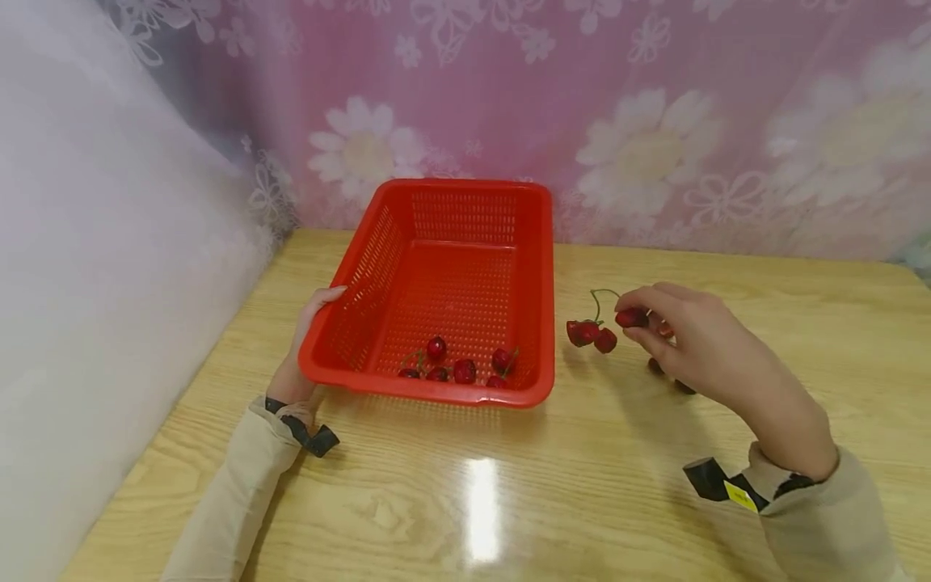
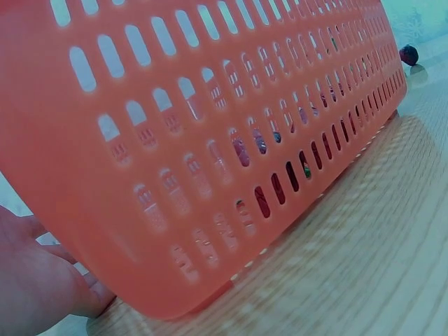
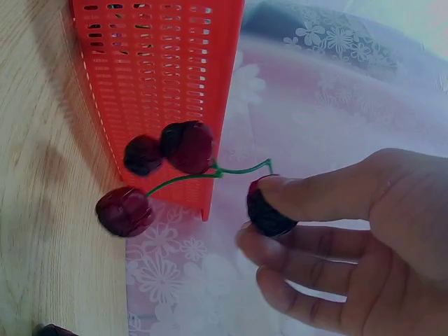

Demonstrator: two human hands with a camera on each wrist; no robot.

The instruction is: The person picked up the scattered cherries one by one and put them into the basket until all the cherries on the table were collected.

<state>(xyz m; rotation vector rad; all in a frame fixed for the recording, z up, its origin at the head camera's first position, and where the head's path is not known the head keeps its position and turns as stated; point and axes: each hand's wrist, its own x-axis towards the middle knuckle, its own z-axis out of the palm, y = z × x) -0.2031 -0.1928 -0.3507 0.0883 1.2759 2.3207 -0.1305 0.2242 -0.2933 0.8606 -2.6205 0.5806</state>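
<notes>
A red plastic basket [image 1: 451, 392] with slotted walls stands in the middle of the head view. My left hand [image 1: 307, 335] grips its left side, thumb at the rim; most of those fingers are hidden behind the wall in the head view. Several dark red cherries [image 1: 464, 371] lie inside, along the near end. To the right of the basket, my right hand [image 1: 687, 331] pinches one cherry [image 3: 271, 206] between thumb and index finger. From its green stem [image 3: 245, 170] dangle three more cherries [image 3: 187, 147], held above the table and beside the basket wall.
Other dark cherries [image 1: 684, 388] lie on the wooden table [image 1: 407, 501], partly hidden beneath my right hand. A pink floral curtain [image 1: 494, 97] hangs along the table's far edge, and a whitish cloth [image 1: 109, 242] covers the left side.
</notes>
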